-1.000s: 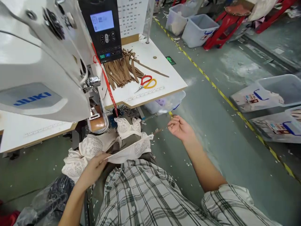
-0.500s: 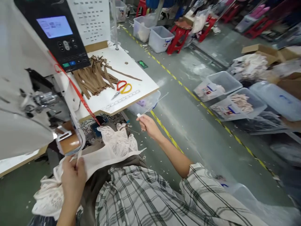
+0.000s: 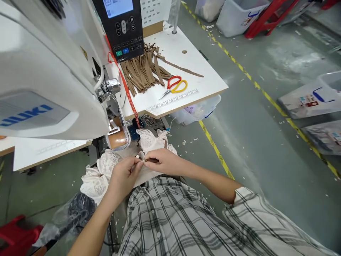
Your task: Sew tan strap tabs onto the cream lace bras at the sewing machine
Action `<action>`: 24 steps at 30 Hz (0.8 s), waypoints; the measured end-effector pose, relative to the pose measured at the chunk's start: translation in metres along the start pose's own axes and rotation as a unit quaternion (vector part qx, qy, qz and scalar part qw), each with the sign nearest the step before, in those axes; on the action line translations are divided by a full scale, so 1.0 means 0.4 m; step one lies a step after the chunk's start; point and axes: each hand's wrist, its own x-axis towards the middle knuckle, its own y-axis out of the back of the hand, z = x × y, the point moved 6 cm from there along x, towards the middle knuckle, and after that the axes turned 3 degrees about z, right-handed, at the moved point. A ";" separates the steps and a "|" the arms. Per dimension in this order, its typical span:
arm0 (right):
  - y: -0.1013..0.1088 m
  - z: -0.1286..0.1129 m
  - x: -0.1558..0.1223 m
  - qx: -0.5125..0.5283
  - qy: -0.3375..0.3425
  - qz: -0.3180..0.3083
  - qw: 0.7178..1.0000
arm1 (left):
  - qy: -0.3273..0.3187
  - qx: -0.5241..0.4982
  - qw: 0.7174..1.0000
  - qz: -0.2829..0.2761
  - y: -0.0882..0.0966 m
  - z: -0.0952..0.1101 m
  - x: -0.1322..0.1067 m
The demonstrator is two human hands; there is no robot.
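Across my lap lies a white lace bra, its lace cups spread to both sides of my hands. My left hand is closed in a pinch on the bra's edge. Fingertip to fingertip with it, my right hand is also closed, pinching a small white piece against the fabric. The fingers partly hide where the two meet. Just beyond my left hand stands the sewing machine, its head above and left of the bra.
On the white machine table lie a pile of brown strips, scissors with red and yellow handles, and a ruler. The control panel hangs above. Plastic bins stand on the floor at right. A red stool is at lower left.
My right hand has come in from the right, with the small white piece, to meet my left hand at the bra. The view has shifted, bringing the machine head closer.
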 end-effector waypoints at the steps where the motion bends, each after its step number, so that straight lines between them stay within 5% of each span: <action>1: 0.000 0.006 -0.001 0.018 -0.023 0.007 1.000 | 0.011 -0.009 1.000 0.002 -0.002 -0.007 -0.003; 8: -0.023 0.034 -0.002 0.057 -0.080 0.051 0.994 | 0.031 -0.004 0.999 0.008 -0.011 -0.022 -0.006; 14: -0.015 0.045 -0.005 0.015 -0.089 0.075 0.993 | -0.003 0.016 0.996 0.083 -0.017 -0.039 -0.009; 20: 0.055 0.125 -0.026 0.173 -0.167 0.156 0.958 | 0.137 0.122 0.971 0.155 -0.004 -0.166 -0.034; 24: 0.168 0.187 -0.070 0.220 -0.199 0.217 0.930 | 0.211 0.173 0.943 0.192 0.042 -0.258 -0.034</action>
